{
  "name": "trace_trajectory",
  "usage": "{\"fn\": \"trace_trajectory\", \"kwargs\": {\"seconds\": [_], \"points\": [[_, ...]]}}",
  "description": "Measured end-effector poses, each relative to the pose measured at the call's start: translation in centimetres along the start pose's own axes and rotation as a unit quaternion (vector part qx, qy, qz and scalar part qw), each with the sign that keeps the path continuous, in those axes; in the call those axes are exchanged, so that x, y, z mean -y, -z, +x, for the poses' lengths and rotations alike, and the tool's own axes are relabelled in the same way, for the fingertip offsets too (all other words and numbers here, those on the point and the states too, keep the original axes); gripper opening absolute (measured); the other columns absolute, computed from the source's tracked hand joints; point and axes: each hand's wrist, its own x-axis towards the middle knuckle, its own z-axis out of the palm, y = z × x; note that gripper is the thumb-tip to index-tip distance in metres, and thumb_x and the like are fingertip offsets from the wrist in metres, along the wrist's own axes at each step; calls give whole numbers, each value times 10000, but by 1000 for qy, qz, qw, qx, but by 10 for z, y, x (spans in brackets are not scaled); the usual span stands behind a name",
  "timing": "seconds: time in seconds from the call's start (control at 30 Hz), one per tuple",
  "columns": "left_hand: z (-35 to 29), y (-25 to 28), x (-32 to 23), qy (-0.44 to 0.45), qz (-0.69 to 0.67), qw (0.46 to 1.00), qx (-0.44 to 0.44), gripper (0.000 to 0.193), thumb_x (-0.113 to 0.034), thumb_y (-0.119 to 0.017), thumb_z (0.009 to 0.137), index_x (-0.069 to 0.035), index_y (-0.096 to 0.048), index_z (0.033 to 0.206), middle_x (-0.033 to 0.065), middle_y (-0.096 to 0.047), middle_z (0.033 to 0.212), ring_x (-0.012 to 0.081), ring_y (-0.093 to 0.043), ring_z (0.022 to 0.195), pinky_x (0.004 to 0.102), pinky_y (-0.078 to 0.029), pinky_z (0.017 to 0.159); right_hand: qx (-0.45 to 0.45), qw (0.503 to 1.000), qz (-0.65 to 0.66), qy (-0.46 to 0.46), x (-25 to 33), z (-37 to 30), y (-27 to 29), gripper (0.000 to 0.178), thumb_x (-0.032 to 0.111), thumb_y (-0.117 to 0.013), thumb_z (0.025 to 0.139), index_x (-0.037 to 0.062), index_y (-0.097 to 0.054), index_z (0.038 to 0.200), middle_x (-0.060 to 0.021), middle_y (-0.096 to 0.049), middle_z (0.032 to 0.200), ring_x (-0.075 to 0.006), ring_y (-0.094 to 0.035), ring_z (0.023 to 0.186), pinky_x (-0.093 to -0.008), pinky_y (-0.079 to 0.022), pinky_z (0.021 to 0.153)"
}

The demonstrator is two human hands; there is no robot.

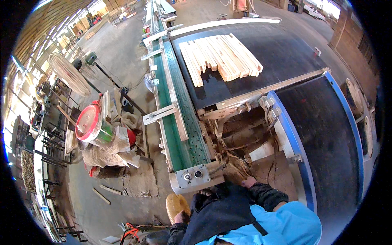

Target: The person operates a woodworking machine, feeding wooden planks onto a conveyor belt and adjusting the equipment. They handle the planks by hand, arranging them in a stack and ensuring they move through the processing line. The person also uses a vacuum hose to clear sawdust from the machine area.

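Low beside my body, my left hand (182, 217) is next to a yellow ribbed hose (174, 206), partly covered by my dark clothing; whether it touches the hose is unclear. Over on the other side, my right hand (248, 182) hangs by the dusty machine frame and loose cables; its fingers are too small to make out. Right in front of me is the end of a green conveyor (175, 141), with a grey control box (192, 179) carrying a knob and a black button. Pale wooden strips (222, 55) lie side by side on a black table (281, 53) beyond.
To the right slopes a black belt (322, 122) with blue side rails. At left stand a red-rimmed bucket (89, 122) on a sack-covered support and a large fan (68, 73). Loose sticks (101, 196) lie on the floor, with orange cables (130, 232) nearby.
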Motion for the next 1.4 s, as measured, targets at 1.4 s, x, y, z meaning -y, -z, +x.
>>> {"fn": "trace_trajectory", "kwargs": {"seconds": [1.4], "points": [[-8,-7,-41,59,-107,990,-66,273,-376,-681,904,-110,-631,944,182,-723,888,416,-705,943,523,-544,799,19,965,220,-142,4,-10,31,577,486,-710,854,-24,-756,1118,-303,-726,1136,-450,-695,1080,-519,-548,949]]}}
